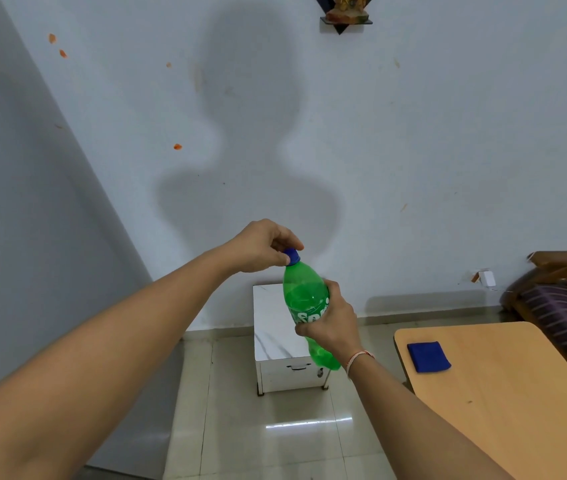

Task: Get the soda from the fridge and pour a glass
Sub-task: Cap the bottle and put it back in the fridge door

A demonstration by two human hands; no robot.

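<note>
A green plastic soda bottle (304, 296) with a white label is held up in front of me, tilted slightly with its neck to the upper left. My right hand (332, 323) is wrapped around its middle, over the label. My left hand (263, 245) pinches the blue cap (291, 256) at the top with thumb and fingers. No glass is in view.
A small white marble-patterned cabinet (275, 337) stands against the wall behind the bottle. A wooden table (503, 393) with a folded blue cloth (428, 356) is at the lower right. A bed with a striped cover (566, 313) lies at the far right. A grey panel (33, 237) fills the left.
</note>
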